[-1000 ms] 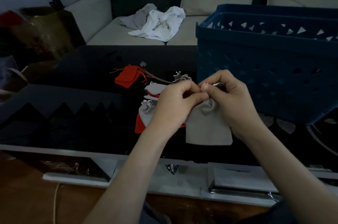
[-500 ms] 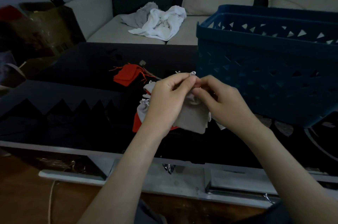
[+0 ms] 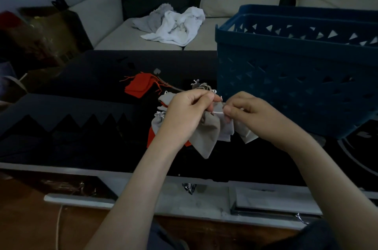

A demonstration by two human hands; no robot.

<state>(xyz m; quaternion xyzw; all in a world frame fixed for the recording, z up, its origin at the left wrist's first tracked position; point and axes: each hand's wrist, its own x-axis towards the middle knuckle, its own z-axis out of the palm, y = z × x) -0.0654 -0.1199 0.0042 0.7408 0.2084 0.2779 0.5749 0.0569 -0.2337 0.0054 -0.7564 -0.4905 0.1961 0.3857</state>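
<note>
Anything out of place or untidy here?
Nothing spilled or damaged. Small red and grey fabric pouches lie in a loose, overlapping heap on the black table, and crumpled white and grey cloths sit on the beige sofa seat. The left hand and right hand pinch a grey drawstring pouch.

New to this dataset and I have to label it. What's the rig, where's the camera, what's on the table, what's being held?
There is no robot: a person works with two bare hands. The view comes from one wide-angle camera worn on the person's head, looking forward and down, so the forearms enter from the bottom. The left hand pinches the neck of a grey pouch, which hangs above the black table. The right hand pinches its white drawstring, stretched between the hands. On the table lie more grey pouches, red pouches and a blue basket. Behind is a sofa with a crumpled white cloth.
</note>
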